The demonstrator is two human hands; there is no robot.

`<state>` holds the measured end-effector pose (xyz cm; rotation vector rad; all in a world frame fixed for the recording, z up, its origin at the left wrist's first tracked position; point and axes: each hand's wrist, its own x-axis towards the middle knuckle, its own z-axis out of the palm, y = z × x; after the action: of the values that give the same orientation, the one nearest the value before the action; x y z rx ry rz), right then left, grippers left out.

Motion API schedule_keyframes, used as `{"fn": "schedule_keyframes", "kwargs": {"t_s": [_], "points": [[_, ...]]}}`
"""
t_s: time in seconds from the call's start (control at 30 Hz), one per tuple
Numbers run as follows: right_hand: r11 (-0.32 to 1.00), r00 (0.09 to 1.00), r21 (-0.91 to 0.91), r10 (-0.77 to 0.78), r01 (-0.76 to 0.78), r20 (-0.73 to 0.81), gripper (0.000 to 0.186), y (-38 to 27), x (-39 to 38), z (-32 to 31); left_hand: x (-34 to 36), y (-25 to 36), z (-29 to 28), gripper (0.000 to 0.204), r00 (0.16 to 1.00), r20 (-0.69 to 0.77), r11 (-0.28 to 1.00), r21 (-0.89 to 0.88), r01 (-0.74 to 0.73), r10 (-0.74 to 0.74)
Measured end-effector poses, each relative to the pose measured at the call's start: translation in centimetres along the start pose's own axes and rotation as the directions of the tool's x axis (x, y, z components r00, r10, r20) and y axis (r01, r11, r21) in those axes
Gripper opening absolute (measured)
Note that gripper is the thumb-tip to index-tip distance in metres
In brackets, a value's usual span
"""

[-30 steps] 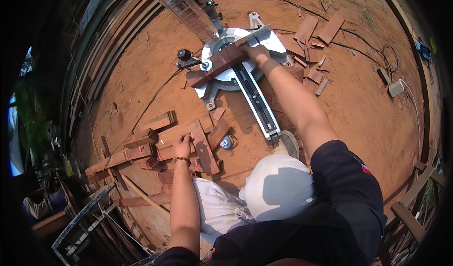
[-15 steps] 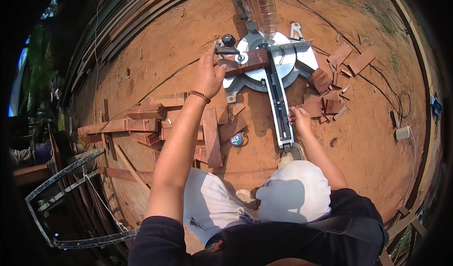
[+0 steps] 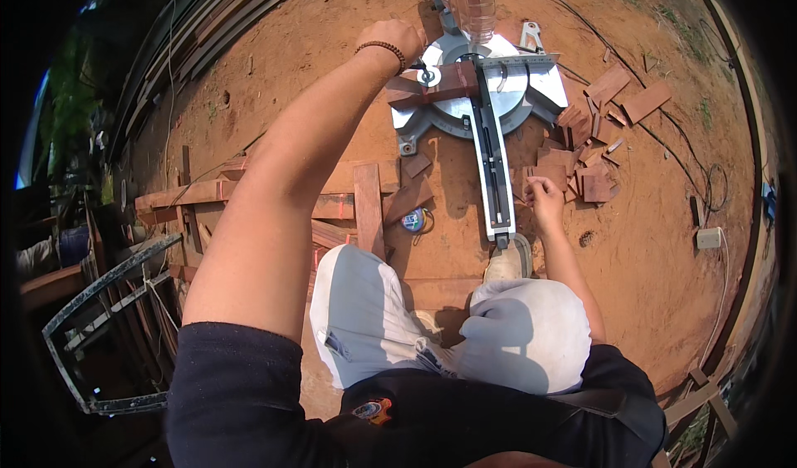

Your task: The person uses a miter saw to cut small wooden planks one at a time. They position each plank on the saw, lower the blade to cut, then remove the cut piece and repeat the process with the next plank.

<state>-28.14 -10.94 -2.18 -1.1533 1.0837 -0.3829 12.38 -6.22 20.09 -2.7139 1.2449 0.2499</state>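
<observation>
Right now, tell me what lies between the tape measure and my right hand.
In the head view, the slotted metal rail lies between the tape measure and your right hand, with reddish soil to either side.

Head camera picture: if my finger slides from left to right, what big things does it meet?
Metal frame → left hand → the saw's long rail → right hand → flat piece of wood → pale box with a cord.

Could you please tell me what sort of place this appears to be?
It looks like an outdoor woodworking area on bare earth, judging by the miter saw, the wooden offcuts scattered to its right and the long boards at upper left.
</observation>
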Motion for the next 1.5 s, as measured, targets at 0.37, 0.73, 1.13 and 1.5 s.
{"fn": "schedule_keyframes", "kwargs": {"t_s": [0.37, 0.73, 1.13, 1.5], "points": [[0.959, 0.987, -0.233, -0.155, 0.162, 0.049, 0.023, -0.8, 2.2, 0.0, 1.1, -1.3, -1.1, 0.036, 0.89, 0.111, 0.872, 0.181, -0.456, 0.442], [0.619, 0.807, -0.518, -0.471, 0.59, 0.356, 0.041, -5.9, 11.5, 8.9, 0.0, -1.5, -1.2, 0.031, 0.94, 0.117, 0.945, 0.018, -0.326, 0.321], [-0.002, 0.543, -0.609, -0.452, 0.793, 0.708, 0.09, -14.5, 17.0, 16.7, 0.8, -0.2, 0.2, 0.04, 0.979, 0.124, 0.984, 0.053, -0.169, 0.162], [0.068, 0.608, -0.619, -0.299, 0.782, 0.735, 0.075, -16.1, 18.1, 17.9, 0.8, -0.9, 0.4, 0.046, 0.989, 0.07, 0.991, -0.039, -0.126, 0.128]]}}
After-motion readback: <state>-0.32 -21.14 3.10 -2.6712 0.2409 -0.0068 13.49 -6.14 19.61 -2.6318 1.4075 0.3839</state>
